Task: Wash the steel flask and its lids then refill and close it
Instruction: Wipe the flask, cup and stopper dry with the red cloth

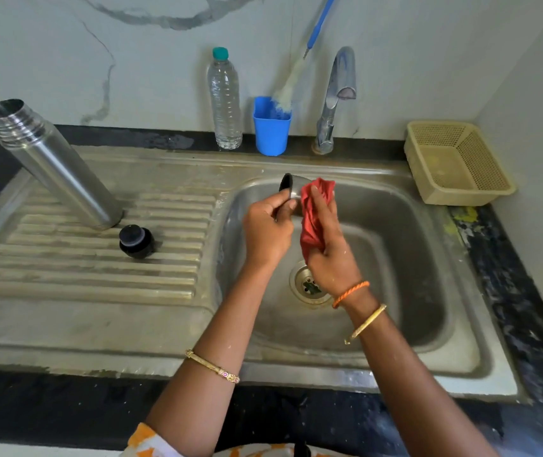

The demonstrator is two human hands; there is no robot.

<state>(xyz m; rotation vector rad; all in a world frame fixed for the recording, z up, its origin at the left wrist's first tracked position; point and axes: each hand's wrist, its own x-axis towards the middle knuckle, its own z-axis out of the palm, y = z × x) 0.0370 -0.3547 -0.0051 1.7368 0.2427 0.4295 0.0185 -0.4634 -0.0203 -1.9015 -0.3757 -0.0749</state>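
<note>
Over the sink basin (395, 225), left hand (268, 232) grips the cup lid (288, 186), right hand (324, 245) clutches the red cloth (313, 209); wet fingers could drop the lid

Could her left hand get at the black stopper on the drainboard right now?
Probably, but not freely: the stopper lies in the open on the drainboard, nothing blocking it, yet the left hand is busy holding the cup lid over the sink.

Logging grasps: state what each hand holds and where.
Left hand grips the steel cup lid with black lining around its side wall. Right hand grips the crumpled red cloth by its lower bunch.
</note>
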